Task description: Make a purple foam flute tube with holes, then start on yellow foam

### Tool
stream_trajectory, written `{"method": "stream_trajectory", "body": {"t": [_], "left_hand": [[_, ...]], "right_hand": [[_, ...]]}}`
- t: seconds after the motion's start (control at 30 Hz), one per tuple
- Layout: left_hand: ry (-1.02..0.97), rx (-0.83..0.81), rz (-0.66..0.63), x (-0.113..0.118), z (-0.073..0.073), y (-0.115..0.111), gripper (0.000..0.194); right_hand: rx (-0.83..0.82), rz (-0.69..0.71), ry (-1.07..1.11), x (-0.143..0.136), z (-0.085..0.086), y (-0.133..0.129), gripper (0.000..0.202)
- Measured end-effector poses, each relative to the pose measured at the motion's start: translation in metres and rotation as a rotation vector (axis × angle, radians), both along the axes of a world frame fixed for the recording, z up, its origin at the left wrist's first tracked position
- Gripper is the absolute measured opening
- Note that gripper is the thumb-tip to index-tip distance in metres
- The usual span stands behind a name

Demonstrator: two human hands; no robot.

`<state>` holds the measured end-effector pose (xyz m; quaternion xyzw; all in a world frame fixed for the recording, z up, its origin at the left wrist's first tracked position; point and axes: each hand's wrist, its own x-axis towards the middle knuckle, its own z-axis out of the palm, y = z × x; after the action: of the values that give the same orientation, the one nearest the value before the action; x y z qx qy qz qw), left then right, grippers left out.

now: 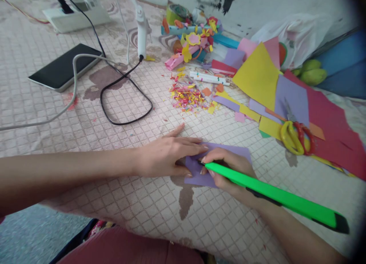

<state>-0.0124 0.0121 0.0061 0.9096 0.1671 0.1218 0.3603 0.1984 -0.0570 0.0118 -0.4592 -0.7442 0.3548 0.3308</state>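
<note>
A sheet of purple craft paper (233, 151) lies flat on the patterned cloth. My left hand (174, 153) rests on its left part with the fingers spread, holding nothing. In my right hand (228, 168) is a bright green utility knife (271, 191) with a black slider and end cap. Its dark tip meets the paper beside my left fingertips. The long handle slants back over my right wrist. Exactly what the tip touches is partly hidden by my fingers.
Scissors (297, 138) with yellow and red handles lie on coloured paper sheets (326, 111) at right. Beyond my hands are paper scraps (188, 96), paper flowers (194, 39) and a white glue gun (142, 35). A black cable (126, 123) loops near a dark tablet (65, 67).
</note>
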Motion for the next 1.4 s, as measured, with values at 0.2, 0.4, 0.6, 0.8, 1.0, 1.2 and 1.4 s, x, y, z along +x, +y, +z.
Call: {"method": "stream_trajectory", "body": {"t": [0.2,0.4,0.6,0.8,1.0,1.2,1.4], "left_hand": [[-0.039,0.057,0.068,-0.002,-0.002,-0.01,0.055],[-0.1,0.041,0.055,-0.001,-0.003,-0.01,0.053],[-0.051,0.015,0.053,0.0,-0.002,-0.007,0.054],[-0.023,0.031,0.073,-0.001,-0.003,-0.009,0.054],[-0.022,0.028,0.074,-0.001,-0.002,-0.009,0.056],[-0.027,0.02,0.08,-0.001,-0.001,-0.009,0.055],[-0.032,0.033,0.095,-0.001,-0.002,-0.01,0.054]], "right_hand": [[0.049,0.029,0.019,0.0,-0.002,0.0,0.018],[0.022,0.059,0.007,0.003,-0.003,0.0,0.019],[0.03,0.039,0.009,0.003,-0.005,-0.001,0.02],[0.003,0.022,0.007,0.005,-0.007,-0.003,0.022],[0.035,0.022,0.014,0.003,-0.003,-0.003,0.019],[0.02,0.05,0.024,0.006,-0.007,-0.003,0.02],[0.007,0.062,0.047,0.009,-0.013,-0.004,0.023]]}}
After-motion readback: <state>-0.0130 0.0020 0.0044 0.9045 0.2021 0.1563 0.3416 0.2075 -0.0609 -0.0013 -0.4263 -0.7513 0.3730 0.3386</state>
